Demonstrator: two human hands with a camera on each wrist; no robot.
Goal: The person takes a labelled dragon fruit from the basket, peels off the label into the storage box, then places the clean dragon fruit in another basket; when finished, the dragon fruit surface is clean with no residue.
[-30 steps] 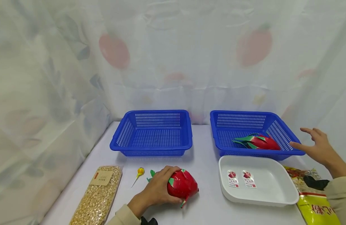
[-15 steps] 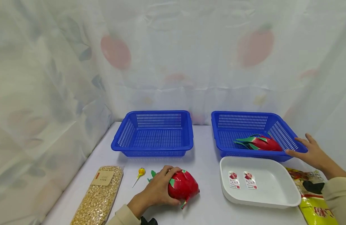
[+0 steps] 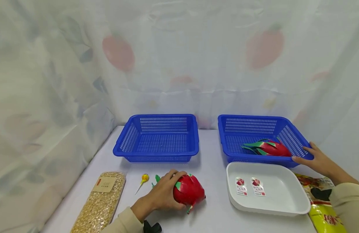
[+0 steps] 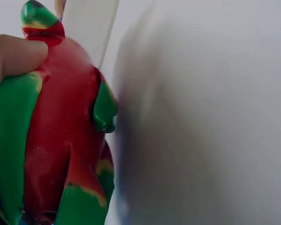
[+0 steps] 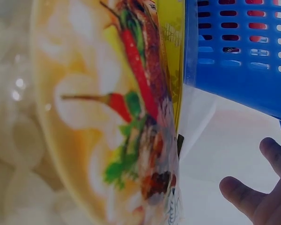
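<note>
In the head view my left hand [image 3: 165, 191] grips a red dragon fruit [image 3: 189, 190] with green scales, lying on the white table. The left wrist view shows the thumb [image 4: 23, 55] pressed on the fruit's red skin. A second dragon fruit [image 3: 274, 148], with long green tips, lies inside the right blue basket [image 3: 236, 158]. My right hand [image 3: 320, 163] is at that basket's front right corner, its thumb and fingers spread about the rim; exact contact is hard to tell. In the right wrist view, two of its fingertips [image 5: 239, 194] show below the basket wall.
A left blue basket [image 3: 156, 158] stands at the back. In front of the right basket sits a white tray [image 3: 280, 189] with two stickers [image 3: 257, 187]. A yellow packet [image 3: 325, 210] lies right, a grain bag [image 3: 100, 204] left, beside a lollipop [image 3: 144, 178].
My right hand has come down and left from beside the right basket to its front right corner. The left hand stays on the dragon fruit.
</note>
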